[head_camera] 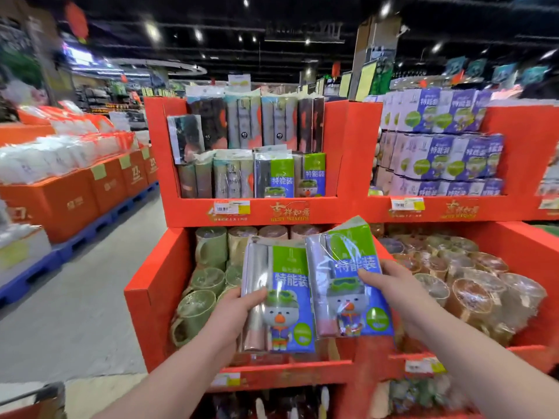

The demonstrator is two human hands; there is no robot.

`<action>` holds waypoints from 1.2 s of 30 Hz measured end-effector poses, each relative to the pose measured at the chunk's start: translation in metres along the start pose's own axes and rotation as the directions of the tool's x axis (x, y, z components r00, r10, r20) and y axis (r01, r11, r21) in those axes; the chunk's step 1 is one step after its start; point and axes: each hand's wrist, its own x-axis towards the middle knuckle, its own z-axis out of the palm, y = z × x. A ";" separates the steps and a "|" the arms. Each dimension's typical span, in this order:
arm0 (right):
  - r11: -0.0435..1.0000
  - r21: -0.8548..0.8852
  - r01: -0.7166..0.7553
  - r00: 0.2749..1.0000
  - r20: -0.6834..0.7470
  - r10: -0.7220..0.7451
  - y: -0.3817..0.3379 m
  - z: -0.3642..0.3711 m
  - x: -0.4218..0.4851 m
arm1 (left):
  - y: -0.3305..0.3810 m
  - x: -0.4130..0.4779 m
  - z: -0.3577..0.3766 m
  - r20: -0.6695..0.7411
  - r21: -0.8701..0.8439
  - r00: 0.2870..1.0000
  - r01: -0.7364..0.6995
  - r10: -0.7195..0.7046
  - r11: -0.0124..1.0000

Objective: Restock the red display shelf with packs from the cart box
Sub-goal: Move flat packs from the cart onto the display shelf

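Grip of left hand [239,313] holds left pack [286,282]; right hand [390,287] holds right pack [338,267] alongside.

"特能装" on pack [281,297], "BEST WISHES" on shelf [332,208]

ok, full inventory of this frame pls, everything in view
left pack: one, blue-green label, held in front of the mug tier
right pack: one, same label, beside it, tilted
red display shelf: one, red, ahead
shelved packs: two rows, dark and blue-green, top tier
mugs: many, green and brown, wrapped, lower tier
purple packs: many, neighbouring shelf on the right
orange boxes: a row, left, on blue pallets
price tags: several, yellow-white, shelf lips
left hand: grips left pack
right hand: grips right pack
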 end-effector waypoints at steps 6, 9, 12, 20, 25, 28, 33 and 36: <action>0.980 -0.139 0.145 0.985 -0.071 -0.156 -0.053 0.008 0.060 | 0.042 0.061 0.001 0.073 -0.045 0.996 -0.050 0.053 0.998; 0.953 -0.225 0.203 0.965 -0.121 -0.234 -0.083 0.019 0.097 | 0.065 0.089 -0.004 0.104 -0.066 0.991 -0.076 0.083 0.995; 0.877 -0.428 0.219 0.930 -0.179 -0.320 -0.109 0.034 0.134 | 0.086 0.114 -0.013 0.118 -0.073 0.985 -0.121 0.129 0.990; 0.628 -0.764 0.148 0.884 -0.184 -0.431 -0.164 0.080 0.198 | 0.119 0.167 -0.033 0.097 -0.126 0.983 -0.143 0.155 0.982; 0.517 -0.849 0.106 0.904 -0.134 -0.405 -0.169 0.100 0.236 | 0.130 0.184 -0.036 0.078 -0.128 0.979 -0.175 0.186 0.976; 0.547 -0.834 0.067 0.930 -0.146 -0.337 -0.161 0.105 0.256 | 0.133 0.191 -0.038 0.050 -0.137 0.978 -0.196 0.204 0.971; 0.749 -0.662 0.011 0.961 -0.200 -0.191 -0.149 0.097 0.279 | 0.137 0.200 -0.034 0.005 -0.126 0.977 -0.209 0.211 0.970; 0.697 -0.713 0.079 0.958 -0.138 -0.250 -0.152 0.096 0.287 | 0.138 0.205 -0.025 -0.006 -0.126 0.978 -0.206 0.207 0.970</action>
